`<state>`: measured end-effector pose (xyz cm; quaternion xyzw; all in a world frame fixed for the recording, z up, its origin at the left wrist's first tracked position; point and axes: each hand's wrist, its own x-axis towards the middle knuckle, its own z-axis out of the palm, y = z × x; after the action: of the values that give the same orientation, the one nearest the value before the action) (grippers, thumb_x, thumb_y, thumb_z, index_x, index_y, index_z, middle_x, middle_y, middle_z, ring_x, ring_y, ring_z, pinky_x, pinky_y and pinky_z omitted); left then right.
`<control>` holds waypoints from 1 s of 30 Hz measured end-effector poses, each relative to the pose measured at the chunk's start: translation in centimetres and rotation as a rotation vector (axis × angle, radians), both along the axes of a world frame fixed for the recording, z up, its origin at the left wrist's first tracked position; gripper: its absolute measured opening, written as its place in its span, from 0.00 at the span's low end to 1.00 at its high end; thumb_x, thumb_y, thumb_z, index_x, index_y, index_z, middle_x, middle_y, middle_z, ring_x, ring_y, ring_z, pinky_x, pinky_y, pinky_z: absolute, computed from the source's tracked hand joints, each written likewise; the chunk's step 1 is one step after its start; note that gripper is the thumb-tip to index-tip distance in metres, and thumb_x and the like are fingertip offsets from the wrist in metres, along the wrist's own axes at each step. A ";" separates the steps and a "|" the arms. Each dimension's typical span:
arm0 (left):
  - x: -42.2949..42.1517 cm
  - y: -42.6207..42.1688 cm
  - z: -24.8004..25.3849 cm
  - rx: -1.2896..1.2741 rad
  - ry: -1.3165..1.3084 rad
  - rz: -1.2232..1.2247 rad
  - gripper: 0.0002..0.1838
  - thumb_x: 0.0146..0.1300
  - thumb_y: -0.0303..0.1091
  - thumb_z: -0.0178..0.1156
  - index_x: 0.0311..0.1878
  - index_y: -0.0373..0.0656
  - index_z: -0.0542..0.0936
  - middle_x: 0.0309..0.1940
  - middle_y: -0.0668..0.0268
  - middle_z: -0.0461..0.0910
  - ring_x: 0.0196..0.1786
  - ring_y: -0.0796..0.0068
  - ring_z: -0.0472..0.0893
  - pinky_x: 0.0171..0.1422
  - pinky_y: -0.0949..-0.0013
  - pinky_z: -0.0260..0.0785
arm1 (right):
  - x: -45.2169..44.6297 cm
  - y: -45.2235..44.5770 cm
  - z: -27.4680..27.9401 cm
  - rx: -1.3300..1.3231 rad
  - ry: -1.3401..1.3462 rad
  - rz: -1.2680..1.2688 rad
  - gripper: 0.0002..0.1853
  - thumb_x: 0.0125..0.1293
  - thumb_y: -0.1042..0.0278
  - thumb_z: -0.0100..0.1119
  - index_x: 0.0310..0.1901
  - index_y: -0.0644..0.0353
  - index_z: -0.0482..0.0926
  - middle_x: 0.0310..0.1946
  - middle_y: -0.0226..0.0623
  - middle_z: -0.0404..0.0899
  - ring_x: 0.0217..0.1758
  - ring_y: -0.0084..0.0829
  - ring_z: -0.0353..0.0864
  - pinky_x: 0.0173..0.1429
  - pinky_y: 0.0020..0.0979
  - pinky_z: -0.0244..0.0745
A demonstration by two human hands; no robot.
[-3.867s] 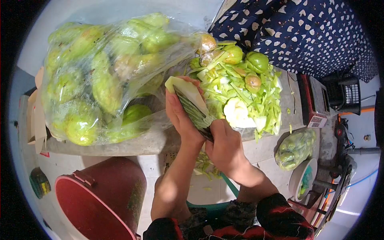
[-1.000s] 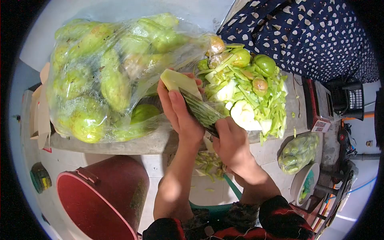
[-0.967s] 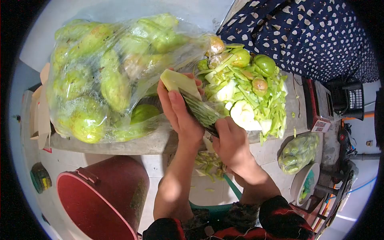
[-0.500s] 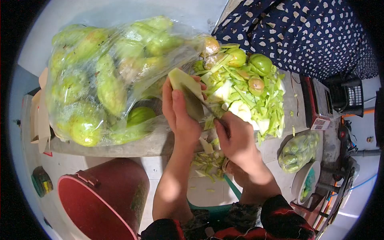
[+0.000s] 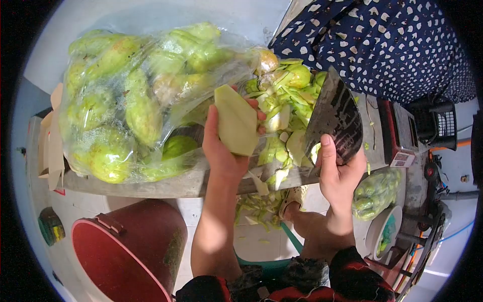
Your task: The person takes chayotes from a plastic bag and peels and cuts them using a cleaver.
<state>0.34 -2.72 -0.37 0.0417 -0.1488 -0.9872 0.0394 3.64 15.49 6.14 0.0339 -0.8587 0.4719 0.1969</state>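
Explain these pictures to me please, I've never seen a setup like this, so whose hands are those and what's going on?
There is no machine here, just a person's two bare hands. Every picture comes from one camera worn on that person's head, looking forward and down, and its lens makes the edges look curved.

The left hand holds a pale green, peeled piece. The right hand holds a knife with a wide, dark blade raised; its handle is hidden.

On the grey table lie a clear plastic bag of green produce and, to its right, a pile of peelings. A red bucket is on the floor.
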 end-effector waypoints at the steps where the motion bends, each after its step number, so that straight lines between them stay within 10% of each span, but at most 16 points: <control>1: 0.0 -0.2 0.0 -0.119 -0.009 -0.026 0.31 0.70 0.56 0.43 0.66 0.44 0.67 0.47 0.56 0.77 0.44 0.58 0.79 0.41 0.60 0.73 | 0.0 0.0 0.1 0.043 0.050 -0.012 0.11 0.65 0.71 0.64 0.29 0.63 0.72 0.14 0.30 0.70 0.17 0.17 0.63 0.22 0.23 0.59; 7: 0.3 -0.3 0.5 -0.542 0.030 -0.009 0.28 0.67 0.47 0.51 0.64 0.38 0.70 0.45 0.56 0.80 0.39 0.65 0.80 0.40 0.66 0.73 | -0.1 -0.3 0.4 0.366 0.188 0.040 0.11 0.55 0.77 0.68 0.28 0.63 0.71 0.20 0.42 0.73 0.19 0.40 0.74 0.25 0.33 0.69; 15: 0.8 -0.2 0.7 -1.262 0.234 0.283 0.22 0.58 0.33 0.65 0.54 0.30 0.79 0.40 0.54 0.84 0.43 0.76 0.80 0.50 0.71 0.72 | -0.4 0.2 -0.9 0.532 0.416 0.263 0.17 0.28 0.81 0.61 0.28 0.62 0.75 0.22 0.37 0.65 0.22 0.39 0.71 0.25 0.37 0.67; 21: 0.4 -0.7 0.9 -1.456 0.397 0.329 0.24 0.47 0.33 0.65 0.50 0.34 0.81 0.37 0.52 0.83 0.39 0.53 0.83 0.47 0.64 0.74 | -0.3 0.1 -0.5 0.546 0.445 0.283 0.17 0.28 0.81 0.61 0.29 0.64 0.76 0.22 0.38 0.64 0.22 0.39 0.71 0.25 0.38 0.68; 30: 1.1 -0.9 2.2 -1.542 0.323 0.326 0.23 0.48 0.30 0.70 0.49 0.32 0.81 0.41 0.49 0.83 0.42 0.55 0.85 0.48 0.65 0.75 | -1.9 1.3 -2.4 0.579 0.224 0.223 0.14 0.40 0.81 0.64 0.28 0.59 0.68 0.23 0.40 0.68 0.24 0.45 0.74 0.27 0.42 0.69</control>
<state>1.40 -3.67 1.80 -0.1195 -0.7731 -0.5822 0.2218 1.73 16.77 3.78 0.2342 -0.9212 0.2200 0.2194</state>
